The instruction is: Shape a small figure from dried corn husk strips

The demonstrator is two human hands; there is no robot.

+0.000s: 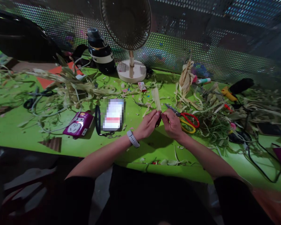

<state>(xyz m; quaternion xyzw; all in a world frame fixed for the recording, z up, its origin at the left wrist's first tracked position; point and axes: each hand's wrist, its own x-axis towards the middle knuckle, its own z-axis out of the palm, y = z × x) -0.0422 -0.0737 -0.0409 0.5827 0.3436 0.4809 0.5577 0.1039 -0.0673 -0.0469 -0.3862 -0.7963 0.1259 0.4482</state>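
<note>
My left hand (148,124) and my right hand (171,123) meet over the green table (135,147), fingers pinched together. Between them they grip the lower end of a pale dried corn husk strip (156,98), which sticks up and away from me. A small dark object sits where the fingertips meet; I cannot make it out. A white band is on my left wrist.
Red and yellow scissors (188,120) lie right of my hands. A phone (112,115) and a purple power strip (78,124) lie to the left. A fan (130,37), a dark bottle (100,51), a glue gun (228,93) and husk scraps (213,122) surround them.
</note>
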